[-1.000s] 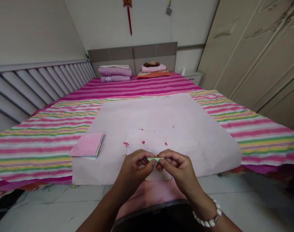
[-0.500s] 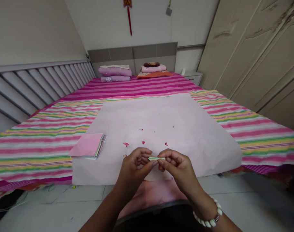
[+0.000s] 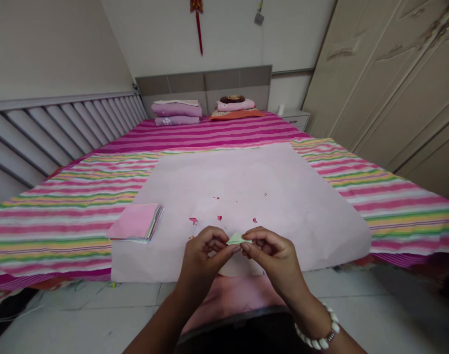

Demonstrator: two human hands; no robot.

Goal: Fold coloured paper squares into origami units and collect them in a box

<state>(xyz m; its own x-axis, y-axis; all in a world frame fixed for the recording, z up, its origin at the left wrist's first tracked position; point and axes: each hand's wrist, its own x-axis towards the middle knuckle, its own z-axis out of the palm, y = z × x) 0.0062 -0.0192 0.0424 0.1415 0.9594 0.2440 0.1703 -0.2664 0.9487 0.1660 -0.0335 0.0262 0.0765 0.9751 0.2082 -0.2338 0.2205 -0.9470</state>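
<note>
green folded paper (image 3: 237,239) | left hand (image 3: 204,258) fingers pinched on it | right hand (image 3: 274,255) fingers pinched on it

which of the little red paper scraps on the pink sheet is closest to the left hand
The larger red scrap, leftmost of the row of three, lies just beyond the left hand. The other scraps lie further right; the tiny specks lie farther up the pink sheet.

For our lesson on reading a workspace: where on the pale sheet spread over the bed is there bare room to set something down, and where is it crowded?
The pale sheet is bare across its far half, toward the folded bedding, and along its right side. Its near edge is crowded: the paper stack at the left, red scraps, and the left hand and right hand pinching a green paper piece.
</note>
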